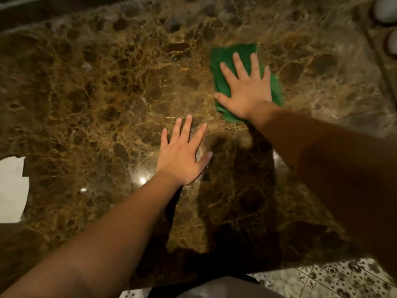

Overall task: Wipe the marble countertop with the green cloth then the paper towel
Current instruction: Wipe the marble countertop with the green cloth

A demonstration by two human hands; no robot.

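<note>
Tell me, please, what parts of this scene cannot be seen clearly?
- Green cloth: its middle is hidden under the right hand, head view.
- Paper towel: cut off by the left edge.
- White objects: cut off at the top right corner, unidentifiable.
- Countertop far edge: blurred.

Home kitchen or bathroom counter.
Polished brown marble top (pixel 107 93) with a raised back edge, patterned floor tiles (pixel 343 280) below, paper towel (pixel 11 186) at the left edge.

Countertop (pixel 96 93) mostly bare, paper towel (pixel 11 186) left edge, white objs (pixel 386 9) far-right corner
</note>
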